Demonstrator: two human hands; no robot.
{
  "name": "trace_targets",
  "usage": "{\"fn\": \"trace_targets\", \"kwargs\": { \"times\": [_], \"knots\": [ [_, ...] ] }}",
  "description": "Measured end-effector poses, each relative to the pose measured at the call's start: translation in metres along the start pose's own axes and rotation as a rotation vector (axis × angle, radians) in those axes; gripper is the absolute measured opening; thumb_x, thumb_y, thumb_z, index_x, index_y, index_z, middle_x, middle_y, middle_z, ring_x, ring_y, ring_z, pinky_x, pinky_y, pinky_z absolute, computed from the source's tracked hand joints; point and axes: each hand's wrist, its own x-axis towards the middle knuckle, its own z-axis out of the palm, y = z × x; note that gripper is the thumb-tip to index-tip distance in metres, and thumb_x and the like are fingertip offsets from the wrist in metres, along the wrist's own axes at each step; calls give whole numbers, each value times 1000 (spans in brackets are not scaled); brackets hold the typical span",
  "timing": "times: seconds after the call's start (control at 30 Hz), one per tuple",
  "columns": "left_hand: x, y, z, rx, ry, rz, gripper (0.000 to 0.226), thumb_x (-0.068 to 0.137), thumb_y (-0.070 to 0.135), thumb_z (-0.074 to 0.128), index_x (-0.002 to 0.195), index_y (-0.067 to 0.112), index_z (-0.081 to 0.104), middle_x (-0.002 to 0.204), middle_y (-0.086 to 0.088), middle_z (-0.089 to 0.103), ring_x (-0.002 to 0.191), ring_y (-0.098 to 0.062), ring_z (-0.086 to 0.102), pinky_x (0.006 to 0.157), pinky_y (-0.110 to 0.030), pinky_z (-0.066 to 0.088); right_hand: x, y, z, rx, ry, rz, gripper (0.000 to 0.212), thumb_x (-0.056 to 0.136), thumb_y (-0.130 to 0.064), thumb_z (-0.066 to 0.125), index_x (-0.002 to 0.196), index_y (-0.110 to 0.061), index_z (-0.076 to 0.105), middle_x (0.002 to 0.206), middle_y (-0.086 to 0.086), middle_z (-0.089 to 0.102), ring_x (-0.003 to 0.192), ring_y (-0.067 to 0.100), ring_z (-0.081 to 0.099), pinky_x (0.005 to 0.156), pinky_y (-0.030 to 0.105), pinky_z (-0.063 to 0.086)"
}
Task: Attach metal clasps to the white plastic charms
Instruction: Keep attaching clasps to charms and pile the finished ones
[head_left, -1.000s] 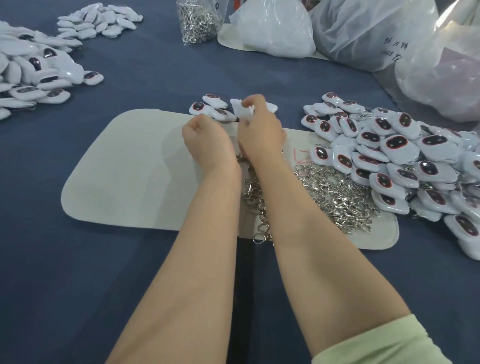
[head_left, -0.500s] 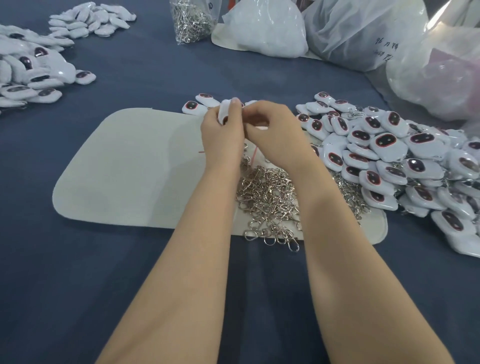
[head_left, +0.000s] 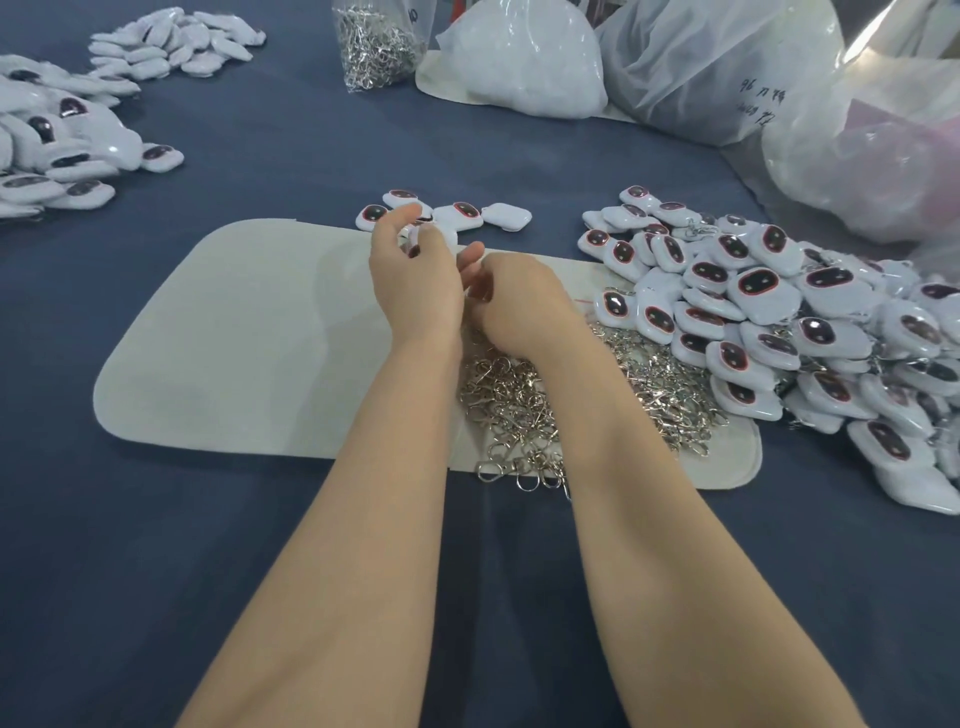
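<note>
The grip of the left hand (head_left: 415, 283) is closed round a white charm (head_left: 409, 240), which is held above the far edge of the pale mat (head_left: 234, 338). Most of the charm is hidden, so its long axis and facing cannot be told. The right hand (head_left: 519, 306) is curled just beside the left, over the heap of metal clasps (head_left: 509, 405). Whether anything is pinched in its grip cannot be told. A pile of charms (head_left: 753, 283) is spread to the right on the blue tabletop (head_left: 156, 571).
</note>
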Motion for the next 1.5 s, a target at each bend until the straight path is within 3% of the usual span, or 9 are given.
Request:
{"fn": "trace_targets", "kwargs": {
  "times": [0.13, 0.27, 0.4, 0.53, 0.7, 0.8, 0.9, 1.2, 1.5],
  "knots": [
    [1, 0, -1, 81, 8, 23, 30, 91, 1, 33, 99, 16, 58, 100, -1, 56, 59, -10, 67, 65, -27, 57, -2, -1, -1, 32, -52, -56, 20, 90, -18, 50, 109, -12, 55, 115, 9, 62, 109, 31, 55, 93, 42, 45],
    [3, -1, -1, 166, 36, 30, 30, 90, 3, 36, 85, 20, 60, 86, 5, 57, 66, -10, 66, 79, -37, 56, -4, -4, -4, 44, -136, -93, 8, 87, -15, 52, 90, -22, 49, 99, 1, 59, 104, 27, 56, 89, 38, 46],
    [6, -3, 0, 227, 39, 58, 22, 90, 8, 45, 80, 21, 60, 77, 9, 59, 71, -10, 64, 89, -41, 54, -3, 3, -2, 241, 53, -45, 9, 91, -15, 52, 96, -16, 59, 100, 4, 64, 97, 24, 57, 80, 31, 45],
    [6, -3, 0, 267, 27, 77, 21, 90, 13, 49, 76, 26, 57, 75, 8, 61, 83, -18, 65, 91, -43, 52, 1, 12, -3, 419, 197, 18, 5, 92, -15, 52, 88, -17, 53, 72, -8, 54, 76, 13, 51, 57, 16, 35],
    [4, -2, 0, 337, -15, 128, 19, 89, 16, 53, 77, 29, 58, 106, -11, 64, 97, -24, 63, 92, -43, 50, 2, 13, -10, 710, 331, 31, 11, 92, -11, 52, 83, -18, 51, 92, 12, 68, 87, 26, 62, 81, 35, 49],
    [-2, -3, 3, 440, -119, 194, 9, 89, 19, 57, 87, 18, 66, 118, -15, 59, 78, -1, 59, 89, -23, 48, 1, 16, -13, 756, 329, 10, 18, 91, -9, 53, 79, -22, 50, 86, 10, 66, 89, 29, 64, 84, 42, 51],
    [-5, -6, 6, 530, -176, 277, 9, 89, 17, 61, 89, 11, 68, 131, -13, 44, 53, 17, 48, 64, 2, 36, 2, 18, -14, 741, 328, -25, 13, 91, -8, 54, 83, -19, 54, 80, 2, 63, 88, 27, 65, 85, 43, 52],
    [-2, -7, 6, 578, -173, 307, 6, 91, 11, 59, 85, 11, 62, 135, -16, 37, 54, 24, 45, 63, 5, 34, 2, 22, -14, 701, 351, -68, 24, 89, 3, 46, 92, -17, 58, 94, -7, 62, 91, 8, 59, 88, 24, 48],
    [-1, -8, 6, 571, -186, 321, 7, 91, 12, 60, 90, 8, 66, 137, -17, 35, 52, 21, 47, 62, 2, 36, 0, 19, -13, 663, 392, -90, 10, 85, -8, 61, 88, -18, 58, 83, -9, 61, 75, 6, 56, 70, 11, 45]
  ]
}}
